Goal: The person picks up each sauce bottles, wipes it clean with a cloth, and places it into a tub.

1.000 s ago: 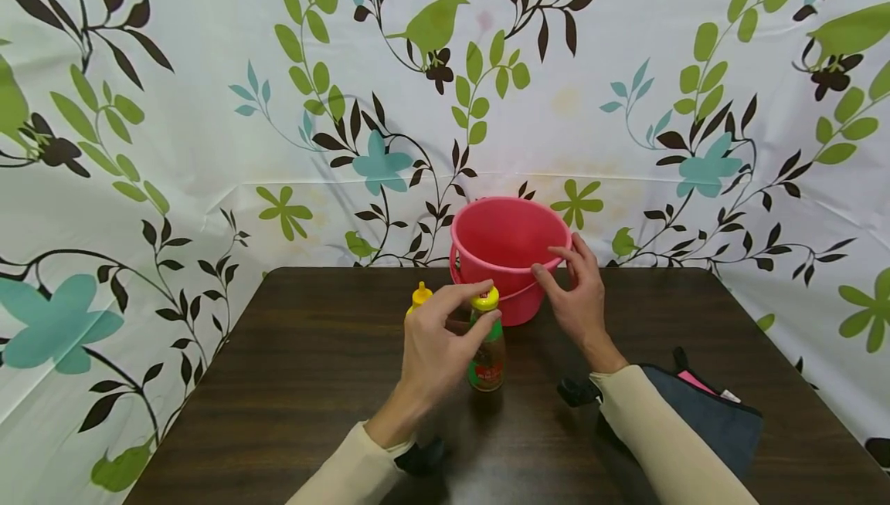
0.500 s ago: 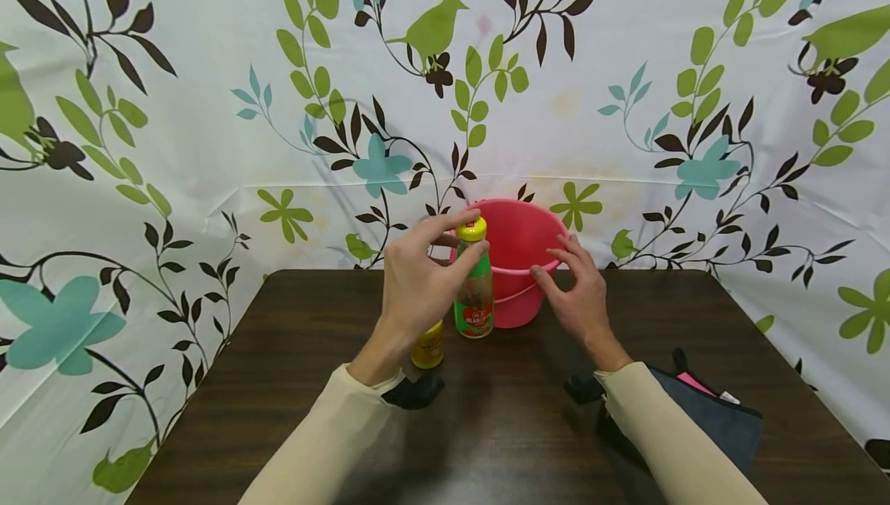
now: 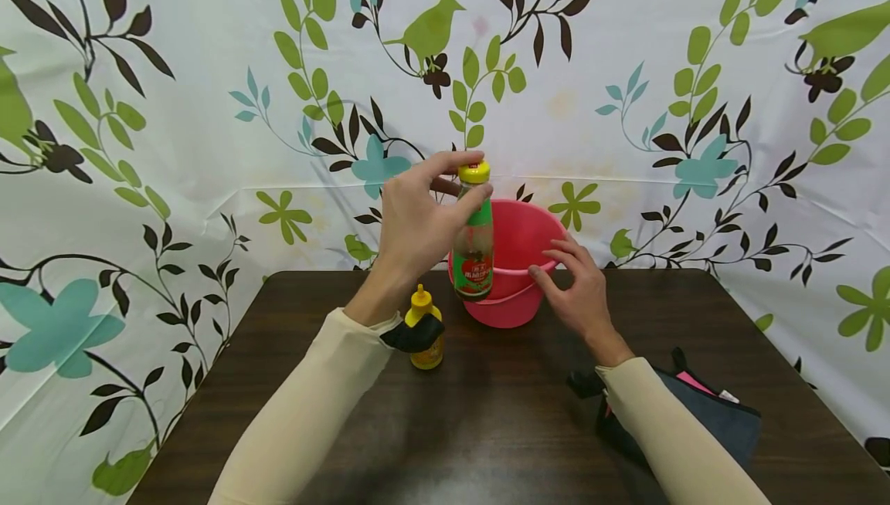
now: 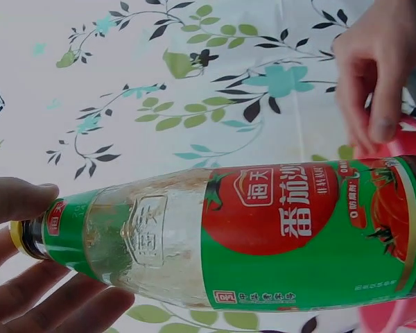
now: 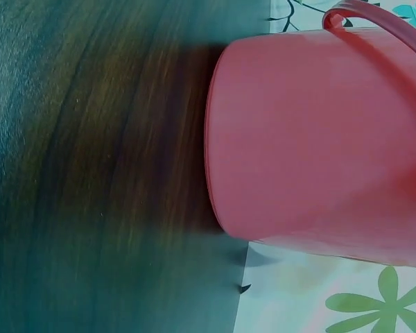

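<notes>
My left hand (image 3: 420,215) pinches a glass ketchup bottle (image 3: 474,262) by its yellow-capped neck, thumb on one side and fingers on the other. The bottle hangs upright above the table, overlapping the left part of the pink bucket (image 3: 511,312) in the head view. Its green and red tomato label (image 4: 312,236) fills much of the left wrist view. On the bucket's right side, my right hand (image 3: 580,289) holds the rim between thumb and fingers. The bucket stands upright on the table, and its outer wall (image 5: 319,146) fills the right wrist view.
A small yellow squeeze bottle (image 3: 429,354) with a pointed nozzle stands on the dark wooden table (image 3: 306,366), partly behind the left wrist strap. A dark grey pouch (image 3: 716,420) lies by the right forearm. Patterned cloth (image 3: 208,103) hangs behind the table.
The left hand has lifted the ketchup bottle from in front of the bucket, up and slightly left. The yellow squeeze bottle has come into view. The right hand stays at the bucket's rim.
</notes>
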`<state>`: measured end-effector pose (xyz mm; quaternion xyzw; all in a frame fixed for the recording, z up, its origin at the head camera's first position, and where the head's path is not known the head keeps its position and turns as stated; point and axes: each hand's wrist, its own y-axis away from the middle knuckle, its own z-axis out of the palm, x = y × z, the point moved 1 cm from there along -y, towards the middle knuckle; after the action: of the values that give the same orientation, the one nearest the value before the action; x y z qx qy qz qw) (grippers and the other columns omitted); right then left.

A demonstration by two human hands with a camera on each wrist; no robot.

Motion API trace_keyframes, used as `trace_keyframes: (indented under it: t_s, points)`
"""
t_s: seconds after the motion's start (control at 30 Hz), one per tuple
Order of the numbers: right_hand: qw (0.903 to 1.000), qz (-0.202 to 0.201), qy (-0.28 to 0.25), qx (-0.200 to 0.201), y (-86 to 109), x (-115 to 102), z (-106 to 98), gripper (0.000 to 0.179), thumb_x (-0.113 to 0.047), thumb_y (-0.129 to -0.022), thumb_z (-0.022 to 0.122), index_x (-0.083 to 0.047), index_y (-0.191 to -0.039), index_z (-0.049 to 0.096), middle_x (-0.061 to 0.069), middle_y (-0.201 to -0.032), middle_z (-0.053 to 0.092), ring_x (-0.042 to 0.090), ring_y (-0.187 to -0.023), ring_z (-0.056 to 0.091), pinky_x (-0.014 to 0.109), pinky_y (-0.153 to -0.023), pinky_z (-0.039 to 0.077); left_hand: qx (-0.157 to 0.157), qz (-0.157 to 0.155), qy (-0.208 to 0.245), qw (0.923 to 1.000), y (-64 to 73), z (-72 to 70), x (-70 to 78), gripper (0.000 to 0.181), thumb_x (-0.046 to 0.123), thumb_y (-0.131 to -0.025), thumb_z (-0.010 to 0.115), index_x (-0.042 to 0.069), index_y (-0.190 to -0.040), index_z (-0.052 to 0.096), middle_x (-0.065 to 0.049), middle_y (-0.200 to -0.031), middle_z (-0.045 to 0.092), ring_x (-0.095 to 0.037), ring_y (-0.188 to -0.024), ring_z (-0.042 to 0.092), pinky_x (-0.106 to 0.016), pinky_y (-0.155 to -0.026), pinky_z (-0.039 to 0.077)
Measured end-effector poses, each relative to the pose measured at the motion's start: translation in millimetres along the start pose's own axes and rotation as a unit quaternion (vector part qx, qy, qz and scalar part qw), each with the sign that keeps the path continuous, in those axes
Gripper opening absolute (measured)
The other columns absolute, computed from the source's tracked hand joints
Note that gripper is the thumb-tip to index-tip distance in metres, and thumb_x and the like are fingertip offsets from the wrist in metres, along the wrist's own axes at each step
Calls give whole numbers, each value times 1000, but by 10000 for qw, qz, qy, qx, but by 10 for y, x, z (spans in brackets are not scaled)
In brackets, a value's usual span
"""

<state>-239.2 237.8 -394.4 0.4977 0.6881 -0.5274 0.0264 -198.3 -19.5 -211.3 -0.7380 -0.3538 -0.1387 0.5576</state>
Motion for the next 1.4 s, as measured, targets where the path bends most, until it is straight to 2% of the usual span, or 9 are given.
trace_keyframes:
  t_s: [0.27,0.47,0.67,1.07,1.2,1.4]
  points:
    - [9998,-156,85,-70,-13,14,-28,40,-20,-89,83,0,-123,75,17,-136,68,37,-149,51,62,-114,48,5,107,129,9999,-191,-19,103,35,21,-96,78,11,-130,75,-10,-117,79,-23,-90,76,-35,-77,63]
    - [9998,-184,90,-4,-8,29,-42,41,-20,-89,84,2,-123,75,18,-135,69,37,-149,51,62,-116,47,30,151,206,9997,-268,49,137,35,22,-96,78,11,-130,76,-9,-117,79,-20,-89,76,-31,-75,62]
    - [9998,-153,116,36,3,32,-49,41,-19,-89,84,1,-123,75,17,-135,69,37,-149,51,62,-115,47,65,159,133,9998,-351,137,100,36,23,-97,77,11,-131,75,-10,-120,79,-21,-89,77,-30,-77,63]
    - [9997,-216,16,85,-8,32,-24,38,-20,-89,84,-3,-122,76,17,-136,69,34,-145,54,60,-114,49,302,-184,49,9994,-539,403,-156,36,24,-98,76,13,-132,74,-10,-122,78,-23,-95,78,-31,-80,64]
    - [9998,-185,7,76,-3,31,-6,39,-20,-89,84,-4,-124,76,15,-138,69,34,-147,53,60,-114,50,466,-223,-16,9987,-567,485,-279,36,23,-98,76,13,-132,74,-10,-122,78,-23,-94,77,-33,-80,64]
    - [10000,-83,-3,7,17,26,0,40,-21,-91,83,-4,-126,74,15,-140,68,33,-151,50,60,-115,49,613,-532,8,9967,-570,582,-465,36,24,-98,76,13,-133,74,-12,-122,78,-25,-94,77,-36,-81,65]
